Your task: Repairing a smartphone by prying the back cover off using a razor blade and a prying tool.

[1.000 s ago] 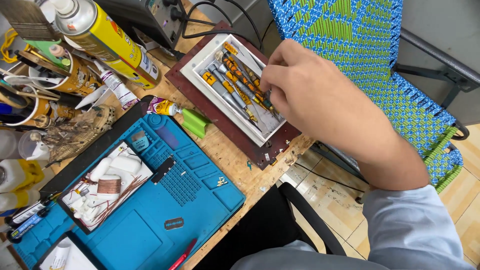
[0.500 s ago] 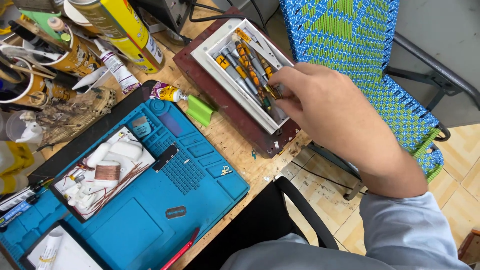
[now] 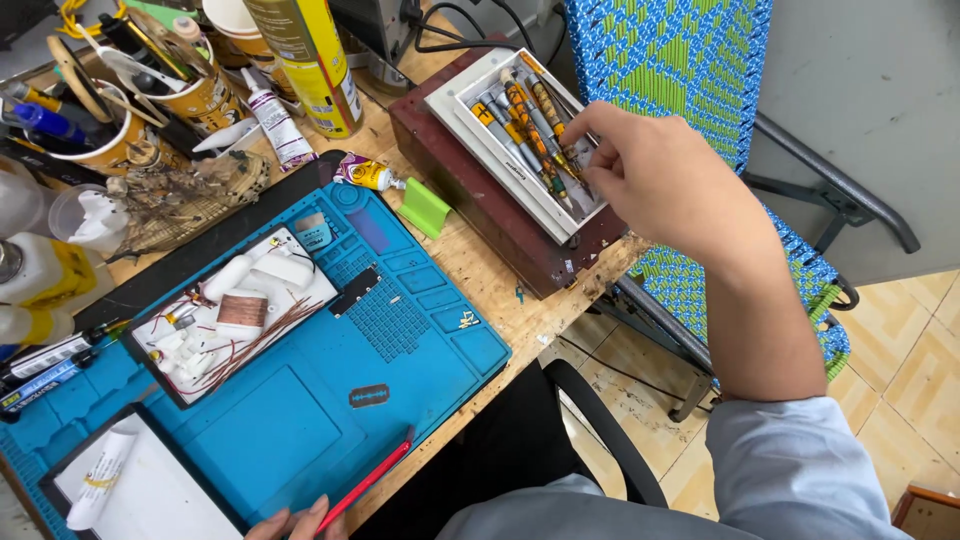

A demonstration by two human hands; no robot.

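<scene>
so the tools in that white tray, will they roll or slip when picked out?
The tools look like slim, round-handled drivers, so one would probably roll on bare wood. Packed side by side in the white tray, they likely stay put. The right hand pinches among them; they seem stiff and light, easy to lift.

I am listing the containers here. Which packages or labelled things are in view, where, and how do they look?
Spray can: top centre, tall cylinder, yellow with a green band.
White tube: left of the can, slim, purple markings.
Small tube: by the blue mat's top edge, yellow and pink.
White tray: under the right hand, rectangular, holding tools.
</scene>
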